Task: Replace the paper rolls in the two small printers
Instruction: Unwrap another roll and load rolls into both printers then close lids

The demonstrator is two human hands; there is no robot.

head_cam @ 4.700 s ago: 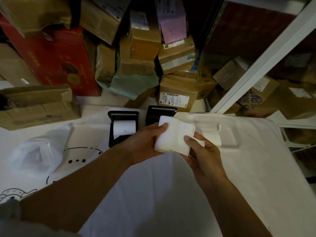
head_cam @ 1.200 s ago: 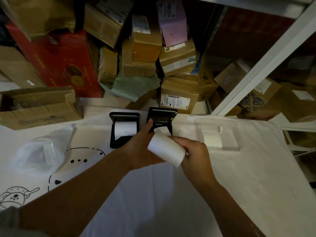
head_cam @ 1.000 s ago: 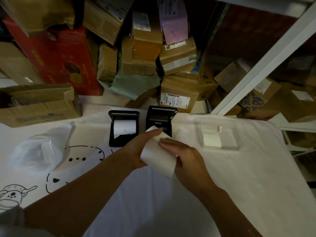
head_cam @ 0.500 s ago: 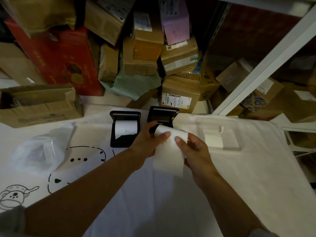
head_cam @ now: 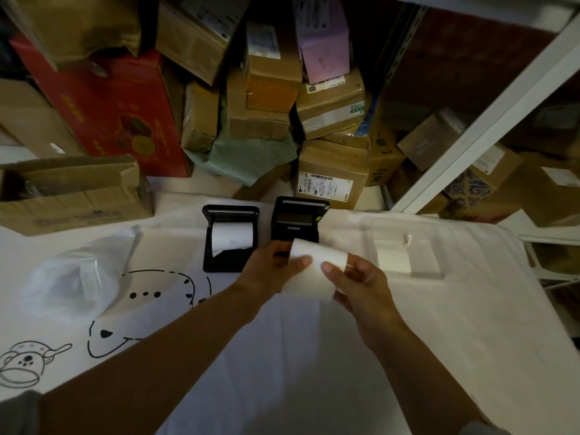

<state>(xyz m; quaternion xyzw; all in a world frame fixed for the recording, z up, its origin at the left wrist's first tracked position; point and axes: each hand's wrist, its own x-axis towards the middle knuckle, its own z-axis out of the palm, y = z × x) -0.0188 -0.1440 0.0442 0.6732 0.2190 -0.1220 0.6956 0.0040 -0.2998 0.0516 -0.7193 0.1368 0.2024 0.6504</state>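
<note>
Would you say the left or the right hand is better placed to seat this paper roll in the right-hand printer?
Probably the left hand: it grips the paper roll at its end just in front of the open right printer, while the right hand holds the nearer side, farther from it.

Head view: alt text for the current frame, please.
Both hands, left hand and right hand, hold a white paper roll over a white cloth, just in front of the right printer. The left printer lies open with paper inside; cardboard boxes are stacked behind.
</note>
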